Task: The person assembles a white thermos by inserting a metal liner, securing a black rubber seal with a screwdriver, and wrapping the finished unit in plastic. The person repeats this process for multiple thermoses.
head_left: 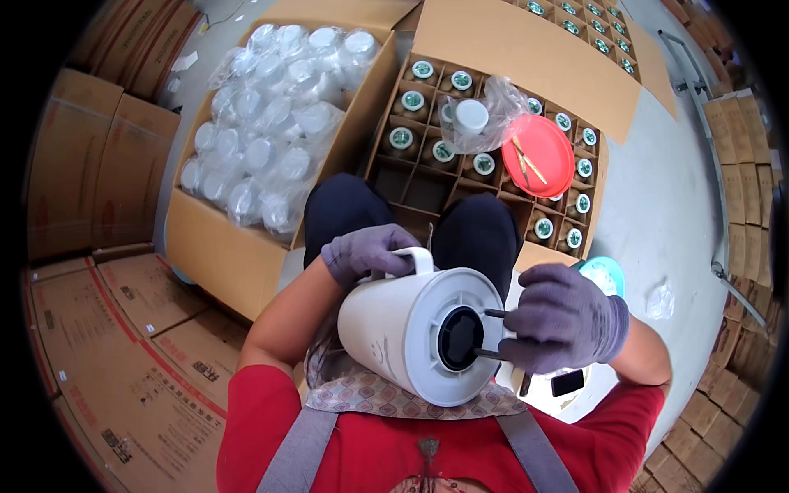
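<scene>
A white jug lies on its side across my lap, its round base turned to the right with a black disc in the middle. My left hand, in a grey-purple glove, is closed round the jug's handle. Gloved the same way, my right hand is closed on a dark two-pronged tool. Its two prongs point at the base, one near the upper and one near the lower edge of the black disc. The rest of the tool is hidden by my fingers.
Ahead, a divided carton holds several green-and-white-topped items, with a red round tray on it bearing brass-coloured tools. At left, an open carton holds bagged, white-capped pieces. A phone and a turquoise bucket are at right.
</scene>
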Motion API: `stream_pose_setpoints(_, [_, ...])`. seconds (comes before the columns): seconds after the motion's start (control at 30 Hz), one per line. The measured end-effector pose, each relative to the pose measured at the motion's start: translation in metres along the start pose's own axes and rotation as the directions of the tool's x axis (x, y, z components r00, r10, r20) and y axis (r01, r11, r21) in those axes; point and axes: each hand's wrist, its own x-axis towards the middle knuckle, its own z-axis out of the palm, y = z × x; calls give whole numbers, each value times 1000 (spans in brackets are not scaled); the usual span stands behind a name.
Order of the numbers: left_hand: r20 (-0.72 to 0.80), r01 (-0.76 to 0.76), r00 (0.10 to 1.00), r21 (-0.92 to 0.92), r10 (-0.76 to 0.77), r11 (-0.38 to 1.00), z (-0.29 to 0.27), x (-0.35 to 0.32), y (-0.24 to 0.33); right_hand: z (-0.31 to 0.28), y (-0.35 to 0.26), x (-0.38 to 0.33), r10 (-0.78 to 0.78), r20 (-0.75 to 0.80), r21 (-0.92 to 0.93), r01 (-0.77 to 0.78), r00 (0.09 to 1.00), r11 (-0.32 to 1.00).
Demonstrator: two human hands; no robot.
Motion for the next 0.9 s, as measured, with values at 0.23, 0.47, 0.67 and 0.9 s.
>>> stream_pose_setpoints(0.23, [65, 60, 995, 153, -70, 986, 36, 0, -14, 20, -41, 22, -400, 156, -202, 426, 903, 882])
stream_pose_setpoints(0.47, [-178, -124, 953, 510, 246, 851, 67, -49, 1, 38, -69, 0, 142, 116, 71, -151, 983, 986])
stream_pose_setpoints(0.67, [-181, -116, 548, 950, 817, 288, 145, -93, -10, 78, -97, -17, 802, 585, 735, -339, -121, -587])
stream_pose_setpoints(0.9, [-313, -271, 760, 644, 570, 715, 103, -96, 10, 15, -86, -16, 147, -87, -6, -148, 985, 989])
